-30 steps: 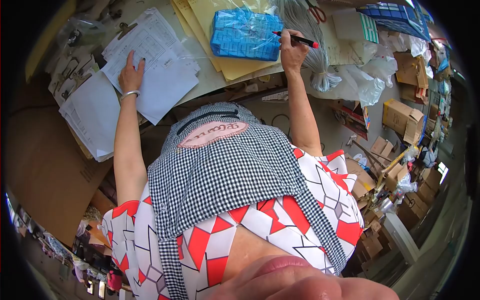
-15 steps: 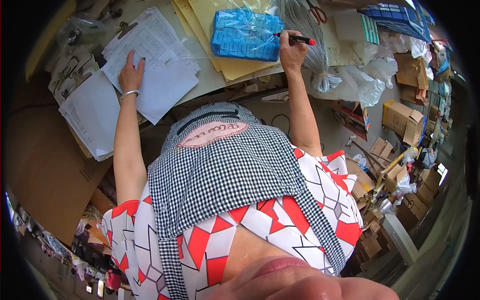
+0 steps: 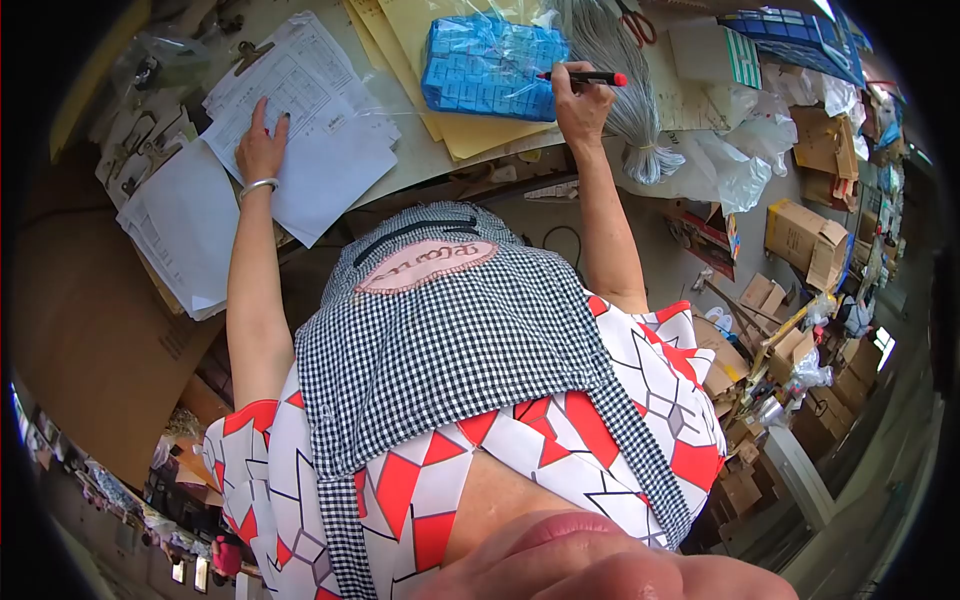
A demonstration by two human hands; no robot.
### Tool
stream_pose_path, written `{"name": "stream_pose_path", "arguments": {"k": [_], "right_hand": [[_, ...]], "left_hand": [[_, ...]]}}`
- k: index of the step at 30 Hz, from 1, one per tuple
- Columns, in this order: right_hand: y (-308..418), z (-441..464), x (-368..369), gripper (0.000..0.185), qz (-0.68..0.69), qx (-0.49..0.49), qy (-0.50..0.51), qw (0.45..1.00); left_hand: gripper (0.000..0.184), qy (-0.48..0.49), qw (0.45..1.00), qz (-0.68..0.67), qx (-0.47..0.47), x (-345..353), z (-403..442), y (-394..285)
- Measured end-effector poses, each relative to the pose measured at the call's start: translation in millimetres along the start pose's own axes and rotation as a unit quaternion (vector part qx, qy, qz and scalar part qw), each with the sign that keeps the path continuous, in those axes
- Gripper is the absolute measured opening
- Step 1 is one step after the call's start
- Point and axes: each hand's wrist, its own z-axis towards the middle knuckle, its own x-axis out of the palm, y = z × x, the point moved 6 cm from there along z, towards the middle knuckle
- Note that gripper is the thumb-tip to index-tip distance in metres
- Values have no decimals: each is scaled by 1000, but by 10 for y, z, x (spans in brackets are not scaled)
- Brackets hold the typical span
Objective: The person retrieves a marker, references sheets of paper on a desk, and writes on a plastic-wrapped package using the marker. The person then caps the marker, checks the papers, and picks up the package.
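Observation:
My left hand (image 3: 262, 150) lies on printed sheets of paper (image 3: 320, 120) at the upper left, its index finger stretched out and nothing held. A metal bulldog clip (image 3: 252, 57) sits at the top of the sheets. My right hand (image 3: 583, 108) holds a black marker with a red end (image 3: 597, 78), its tip over the right part of a blue pack wrapped in clear plastic (image 3: 488, 70). Beneath the pack are yellow sheets (image 3: 470, 143). Just right of the pack, a bundle of grey strands (image 3: 640, 120) runs partly behind my right hand.
Red-handled scissors (image 3: 638, 26) lie at the top, near a white box with green stripes (image 3: 715, 55) and a blue crate (image 3: 790, 35). Clear plastic bags (image 3: 735, 165) hang by the table edge. Cardboard boxes (image 3: 805, 240) stand on the right. More papers (image 3: 190, 225) lie left.
My right hand has moved slightly left with the marker, whose tip is now further over the blue pack and a little lower. My left hand has hardly moved.

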Motion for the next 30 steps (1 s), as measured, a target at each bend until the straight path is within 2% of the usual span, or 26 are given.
{"name": "stream_pose_path", "arguments": {"k": [3,7,10,13,16,19,21,22,26,30], "right_hand": [[11,-7,51,16,-22,-30,19,999],[-11,-8,-8,16,-23,-35,-20,999],[76,-9,40,16,-50,-39,25,998],[46,25,19,16,-45,-36,-13,998],[-42,-15,-1,17,-64,-4,40,997],[-172,-81,-105,21,51,100,22,993],[-273,-111,-129,16,197,195,7,961],[-251,-127,-131,15,245,210,-2,947],[-316,-182,-122,17,270,227,-8,936],[-257,-192,-118,17,272,199,-12,941]], "left_hand": [[55,8,1000,0,-10,12,6,39],[55,11,1000,1,-10,20,11,45],[55,15,1000,5,-12,34,25,64],[55,16,1000,5,-12,36,26,59],[55,18,1000,3,-13,26,18,37],[56,18,1000,2,-10,17,36,12],[56,20,1000,3,-7,14,46,12],[56,21,1000,4,-9,12,47,20],[56,19,1000,6,-11,-2,35,20],[56,18,1000,3,-8,18,29,12]]}}
